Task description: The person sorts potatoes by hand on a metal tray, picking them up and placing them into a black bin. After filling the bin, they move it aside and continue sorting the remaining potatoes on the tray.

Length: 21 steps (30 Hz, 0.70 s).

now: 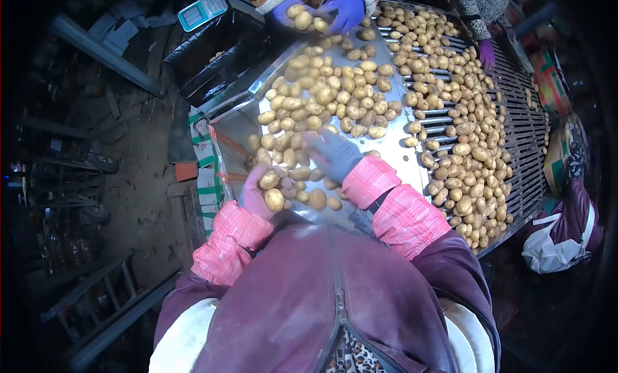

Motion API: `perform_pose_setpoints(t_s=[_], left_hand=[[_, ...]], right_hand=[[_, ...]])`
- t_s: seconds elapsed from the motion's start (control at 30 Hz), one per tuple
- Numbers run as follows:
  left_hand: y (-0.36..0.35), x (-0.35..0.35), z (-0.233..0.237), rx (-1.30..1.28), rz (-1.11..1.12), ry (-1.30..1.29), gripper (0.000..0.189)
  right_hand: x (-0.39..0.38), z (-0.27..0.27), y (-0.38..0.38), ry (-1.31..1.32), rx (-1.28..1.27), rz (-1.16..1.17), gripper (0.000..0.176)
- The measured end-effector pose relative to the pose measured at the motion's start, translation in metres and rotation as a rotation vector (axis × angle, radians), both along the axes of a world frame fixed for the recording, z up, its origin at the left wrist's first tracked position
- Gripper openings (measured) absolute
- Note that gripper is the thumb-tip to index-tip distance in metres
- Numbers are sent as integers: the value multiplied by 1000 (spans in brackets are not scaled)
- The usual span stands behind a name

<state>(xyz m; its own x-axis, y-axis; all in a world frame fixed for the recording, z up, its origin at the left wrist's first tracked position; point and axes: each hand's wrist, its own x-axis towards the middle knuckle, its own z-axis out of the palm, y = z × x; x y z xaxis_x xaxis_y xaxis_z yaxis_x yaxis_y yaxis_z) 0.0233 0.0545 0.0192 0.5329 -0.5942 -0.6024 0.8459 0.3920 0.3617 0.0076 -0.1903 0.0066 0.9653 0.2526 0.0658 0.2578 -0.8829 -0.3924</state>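
My left hand (257, 194), in a pink glove, cups two small potatoes (271, 190) at the near end of a shiny metal chute (399, 151). My right hand (333, 153), in a grey glove, lies palm down over the pile of potatoes (325, 93) that covers the chute, fingers spread and touching them. Whether it grips one is hidden. Pink knitted cuffs and a purple jacket cover my arms.
A slatted roller bed (521, 125) to the right carries several more potatoes (467, 125). Across the chute another person's blue-gloved hands (335, 11) hold potatoes; a third person's purple-gloved hand (486, 53) rests on the rollers. A scale (202, 11) sits far left; sacks (553, 241) lie right.
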Motion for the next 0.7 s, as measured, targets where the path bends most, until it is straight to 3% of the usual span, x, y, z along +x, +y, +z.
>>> perform_pose_setpoints(t_s=[0.1,0.2,0.3,0.4,0.5,0.63,0.7], left_hand=[[-10,-2,14,33,-29,-41,45],[-18,-2,7,-78,-25,60,44],[-25,0,2,-104,-50,43,41],[-31,-2,8,-83,-47,1,38],[-36,-1,20,-74,22,69,35],[-39,1,17,-35,-4,60,37],[-46,-2,25,81,14,36,39]], right_hand=[[40,10,-23,-216,-111,-165,47],[84,-8,-42,-458,-300,-101,46],[89,-50,-44,-329,-328,-107,44],[59,-18,-36,-28,-412,-125,40],[38,-7,-50,219,-597,158,38],[7,5,-56,268,-249,-67,41],[-16,-52,-75,59,422,-300,41]])
